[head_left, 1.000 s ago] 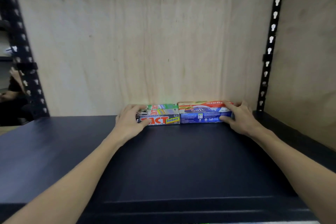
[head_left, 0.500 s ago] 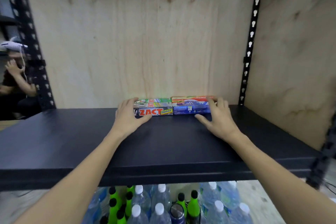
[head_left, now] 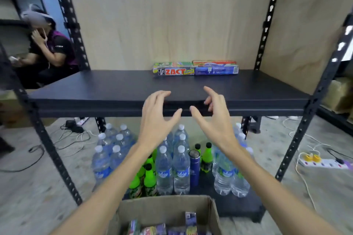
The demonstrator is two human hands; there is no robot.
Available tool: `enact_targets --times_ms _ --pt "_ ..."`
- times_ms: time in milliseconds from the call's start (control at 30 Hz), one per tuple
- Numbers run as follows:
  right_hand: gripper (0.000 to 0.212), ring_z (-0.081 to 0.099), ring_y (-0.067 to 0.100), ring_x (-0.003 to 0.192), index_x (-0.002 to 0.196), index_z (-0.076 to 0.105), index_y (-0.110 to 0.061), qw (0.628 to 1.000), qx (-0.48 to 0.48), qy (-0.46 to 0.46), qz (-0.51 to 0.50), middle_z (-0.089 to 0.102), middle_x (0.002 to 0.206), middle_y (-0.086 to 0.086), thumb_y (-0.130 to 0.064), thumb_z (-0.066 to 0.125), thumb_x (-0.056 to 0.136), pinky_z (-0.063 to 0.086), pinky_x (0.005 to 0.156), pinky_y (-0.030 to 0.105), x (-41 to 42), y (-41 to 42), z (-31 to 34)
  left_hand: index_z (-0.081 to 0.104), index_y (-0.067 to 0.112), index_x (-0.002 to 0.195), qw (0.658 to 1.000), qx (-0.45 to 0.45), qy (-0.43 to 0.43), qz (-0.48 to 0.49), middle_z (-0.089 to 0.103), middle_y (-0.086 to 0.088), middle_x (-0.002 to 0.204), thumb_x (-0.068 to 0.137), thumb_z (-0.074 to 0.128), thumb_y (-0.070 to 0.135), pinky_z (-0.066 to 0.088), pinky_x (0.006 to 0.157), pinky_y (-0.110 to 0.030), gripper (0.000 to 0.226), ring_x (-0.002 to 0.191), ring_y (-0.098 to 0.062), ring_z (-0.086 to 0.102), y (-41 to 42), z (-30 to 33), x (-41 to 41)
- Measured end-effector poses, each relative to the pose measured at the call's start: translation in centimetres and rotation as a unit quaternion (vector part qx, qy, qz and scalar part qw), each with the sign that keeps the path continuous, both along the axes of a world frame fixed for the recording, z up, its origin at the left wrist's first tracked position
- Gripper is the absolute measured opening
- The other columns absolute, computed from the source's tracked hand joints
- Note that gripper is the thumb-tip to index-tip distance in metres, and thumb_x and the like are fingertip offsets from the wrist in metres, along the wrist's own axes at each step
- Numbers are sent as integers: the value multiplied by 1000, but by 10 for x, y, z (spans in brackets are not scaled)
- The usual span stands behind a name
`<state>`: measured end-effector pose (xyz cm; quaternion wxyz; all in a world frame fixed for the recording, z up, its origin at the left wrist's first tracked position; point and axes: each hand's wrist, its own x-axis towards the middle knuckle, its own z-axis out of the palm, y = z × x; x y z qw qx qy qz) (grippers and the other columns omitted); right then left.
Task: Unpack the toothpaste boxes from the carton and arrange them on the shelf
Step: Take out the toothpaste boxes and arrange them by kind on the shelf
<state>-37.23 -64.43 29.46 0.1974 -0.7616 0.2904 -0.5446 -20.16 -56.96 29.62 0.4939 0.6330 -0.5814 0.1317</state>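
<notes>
Hands have left the stacked colourful toothpaste boxes [head_left: 195, 68] far ahead on the black metal shelf [head_left: 114, 89]. Left hand [head_left: 155, 118] and right hand [head_left: 214, 120], both spread and empty, withdraw toward the brown cardboard carton [head_left: 214, 213] below, likely for more boxes.

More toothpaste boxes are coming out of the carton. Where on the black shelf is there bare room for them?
The black shelf is bare left of the ZACT box, right of the blue box up to the upright, and across its whole front. The back middle is taken: the two stacks sit end to end against the plywood. Below, the bottles crowd the lower shelf.
</notes>
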Motion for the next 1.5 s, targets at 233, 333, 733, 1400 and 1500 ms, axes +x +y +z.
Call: enact_targets --times_ms 233,333,733,1400,1500 --pt "69 49 17 105 143 34 -24 992 123 30 22 46 109 -3 -33 72 87 45 96 37 12 72 -146 41 24 140 989 78 109 57 44 8 135 89 69 39 36 109 -30 60 130 -6 40 84 -142 -1" --pt "71 49 18 106 145 35 -20 981 180 66 20 47 110 -4 -32 73 86 45 97 43 14 87 -205 43 19 139 971 165 144 93 48 3 132 86 71 41 40 107 -34 64 128 -14 45 108 -207 9" --pt "68 46 20 120 142 41 -20 884 347 308 46 54 123 -1 -37 74 85 39 99 31 -12 123 -397 47 12 135 852 448 216 162 51 -11 130 84 73 42 39 104 -41 64 123 -30 48 167 -386 28" --pt "60 29 21 128 147 39 -36 783 381 477 117 41 144 -2 -38 64 93 28 106 39 -24 92 -454 36 39 147 815 563 82 -106 48 4 144 87 70 42 28 118 -43 69 136 -16 39 128 -475 24" --pt "66 30 21 124 148 37 -37 774 386 488 118 42 141 -1 -42 67 90 32 102 40 -21 86 -459 40 35 146 814 565 78 -112 52 4 141 88 71 38 33 114 -39 65 131 -16 44 120 -475 20"
